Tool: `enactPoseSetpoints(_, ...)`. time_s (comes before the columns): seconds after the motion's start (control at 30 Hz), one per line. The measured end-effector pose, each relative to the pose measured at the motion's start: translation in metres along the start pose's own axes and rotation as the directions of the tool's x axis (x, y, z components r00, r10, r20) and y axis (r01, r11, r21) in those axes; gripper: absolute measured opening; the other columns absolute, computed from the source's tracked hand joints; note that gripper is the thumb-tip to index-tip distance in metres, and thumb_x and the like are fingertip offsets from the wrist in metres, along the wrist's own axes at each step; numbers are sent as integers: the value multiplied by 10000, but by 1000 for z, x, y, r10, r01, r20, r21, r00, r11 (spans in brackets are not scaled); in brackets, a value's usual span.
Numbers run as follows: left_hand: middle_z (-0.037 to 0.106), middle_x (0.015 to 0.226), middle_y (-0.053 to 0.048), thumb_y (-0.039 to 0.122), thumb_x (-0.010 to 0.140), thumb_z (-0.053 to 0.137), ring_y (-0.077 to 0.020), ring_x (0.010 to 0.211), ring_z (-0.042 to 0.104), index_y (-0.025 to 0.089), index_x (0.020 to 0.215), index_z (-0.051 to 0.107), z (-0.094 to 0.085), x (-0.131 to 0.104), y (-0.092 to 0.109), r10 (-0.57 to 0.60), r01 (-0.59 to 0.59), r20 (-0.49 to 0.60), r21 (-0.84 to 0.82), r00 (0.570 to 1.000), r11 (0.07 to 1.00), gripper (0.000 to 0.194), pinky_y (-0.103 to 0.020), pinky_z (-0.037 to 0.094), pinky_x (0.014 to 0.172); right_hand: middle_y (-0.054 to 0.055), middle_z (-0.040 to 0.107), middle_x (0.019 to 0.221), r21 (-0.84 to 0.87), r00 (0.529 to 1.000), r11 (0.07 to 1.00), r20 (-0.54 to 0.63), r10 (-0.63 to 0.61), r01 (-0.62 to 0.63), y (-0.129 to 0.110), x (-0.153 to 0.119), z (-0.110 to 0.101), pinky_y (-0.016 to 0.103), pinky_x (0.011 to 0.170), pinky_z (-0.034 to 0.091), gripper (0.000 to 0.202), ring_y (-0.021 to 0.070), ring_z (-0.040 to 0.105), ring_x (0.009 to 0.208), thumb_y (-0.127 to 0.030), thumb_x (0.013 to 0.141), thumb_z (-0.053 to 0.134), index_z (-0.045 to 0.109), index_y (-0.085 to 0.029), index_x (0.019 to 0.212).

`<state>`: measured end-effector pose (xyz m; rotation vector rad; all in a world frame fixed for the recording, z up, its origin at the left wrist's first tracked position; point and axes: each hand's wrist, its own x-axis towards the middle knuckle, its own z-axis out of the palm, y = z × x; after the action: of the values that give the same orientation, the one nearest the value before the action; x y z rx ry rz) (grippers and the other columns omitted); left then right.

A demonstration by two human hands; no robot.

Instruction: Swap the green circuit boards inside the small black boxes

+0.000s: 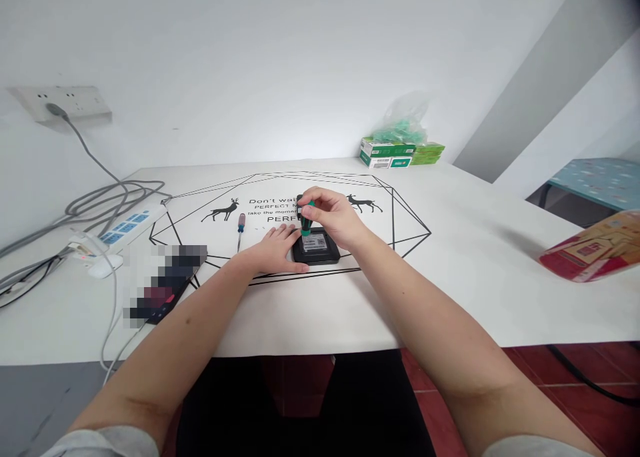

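**Fingers pinched on a screwdriver, case braced on the counter**

Right fingers (320, 194) close around the handle of a green-and-black screwdriver (307, 224), held nearly upright over the far left part of a black case (327, 257). From where I'm standing, the right hand (333, 214) hides some of the handle, and I can't make out the tip or whether it sits in a screw. The left hand (277, 250) lies flat and spread, gripping nothing, its thumb along the near left corner of the case.

That case rests on the counter (465, 290), roughly midway between the left and right edges and set back from the near edge. A printed label (315, 243) shows inside it.

I'd take this for screw work, one hand driving and the other bracing. A turn here seems to call for a straight shaft, light downward pressure and a steady left hand so the case doesn't slide.

A second screwdriver (241, 225) lies apart, toward the counter's left edge, touched by neither hand.
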<state>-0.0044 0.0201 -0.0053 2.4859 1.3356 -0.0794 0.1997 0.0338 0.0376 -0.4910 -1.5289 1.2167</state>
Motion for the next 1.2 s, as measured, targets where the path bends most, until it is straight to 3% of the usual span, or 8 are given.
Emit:
enactPoseSetpoints(0.2, 11, 1875, -189, 943, 864, 531, -462, 1726, -17, 169, 1782, 170, -2, -2, 2, -17, 17, 23, 6, 1000, 1000, 1254, -608, 60, 1379, 20, 776, 961, 107, 997, 992, 37, 67, -70, 1, -1, -2, 371, 884, 611, 407, 189, 716, 931, -597, 782, 935, 819, -272, 998)
enactPoseSetpoints(0.3, 16, 1875, -192, 941, 866, 528, -450, 1729, -21, 157, 1787, 153, -2, -2, 2, -6, 6, 20, 6, 1000, 1000, 1267, -594, 52, 1382, 38, 798, 1025, 160, 993, 981, 75, 95, -106, -1, -3, 0, 377, 912, 616, 416, 205, 735, 1005, -612, 813, 908, 807, -269, 1025)
enactPoseSetpoints(0.43, 47, 1875, -194, 929, 866, 537, -463, 1726, -17, 153, 1788, 145, -2, -2, 2, -6, 6, 16, 2, 1000, 1000, 1267, -594, 55, 1381, 40, 778, 1041, 152, 991, 982, 92, 97, -110, -2, -4, 3, 350, 892, 612, 415, 193, 720, 1006, -621, 851, 876, 790, -260, 1037)
enactPoseSetpoints(0.63, 72, 1868, -220, 917, 866, 546, -467, 1725, 23, 138, 1775, 167, -3, -3, 4, -9, 9, 16, 3, 1000, 1000, 1255, -599, 84, 1379, -13, 653, 901, 33, 999, 999, 28, 37, -38, 3, -3, 5, 267, 635, 534, 468, 132, 561, 751, -588, 724, 978, 749, -254, 958)
enactPoseSetpoints(0.87, 30, 1877, -188, 924, 870, 553, -473, 1723, 16, 181, 1785, 121, 1, 1, -3, 48, -48, -24, -5, 999, 999, 1256, -629, 82, 1370, 26, 750, 1007, 227, 983, 962, 135, 125, -154, 1, -6, 8, 317, 808, 604, 419, 175, 696, 920, -594, 827, 904, 781, -264, 1054)
enactPoseSetpoints(1.0, 23, 1879, -182, 913, 888, 558, -449, 1727, 38, 188, 1791, 95, 1, 1, -4, 68, -68, -33, -3, 997, 998, 1247, -615, 89, 1373, 50, 778, 1056, 261, 972, 946, 182, 147, -192, 0, -6, 8, 317, 794, 607, 447, 190, 717, 955, -616, 853, 872, 784, -258, 1106)
enactPoseSetpoints(1.2, 96, 1872, -197, 941, 870, 546, -474, 1722, 41, 175, 1780, 165, 2, 2, -3, 28, -28, -15, -1, 1000, 1000, 1249, -617, 90, 1374, -12, 665, 905, 104, 999, 994, 39, 28, -32, 4, -3, 5, 259, 668, 525, 400, 128, 582, 780, -539, 744, 981, 777, -248, 929)
